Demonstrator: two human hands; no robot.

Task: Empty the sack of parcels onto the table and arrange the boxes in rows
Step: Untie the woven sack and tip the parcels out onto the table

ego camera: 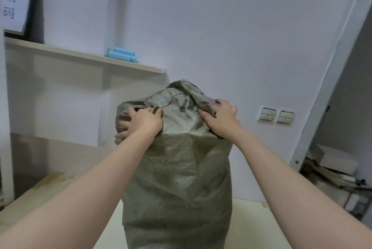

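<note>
Tabletop (251,226): I see it pale, nearest me.
Sack (177,178): upright on it, centre, grey-green weave.
Left hand (145,122): my fingers (158,112) clamped on bunched top cloth.
Right hand (220,117): likewise gripping the top.
Shelf (80,55): far left, blue rolls (121,54) on it.

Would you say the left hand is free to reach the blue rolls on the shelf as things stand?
Probably not right now: the left hand is clenched on the sack, as is the right hand. The path to the blue rolls on the shelf looks unobstructed, though reach is uncertain.

framed sign (17,5) on shelf, characters 请 and 码 (left part cut off)
</note>
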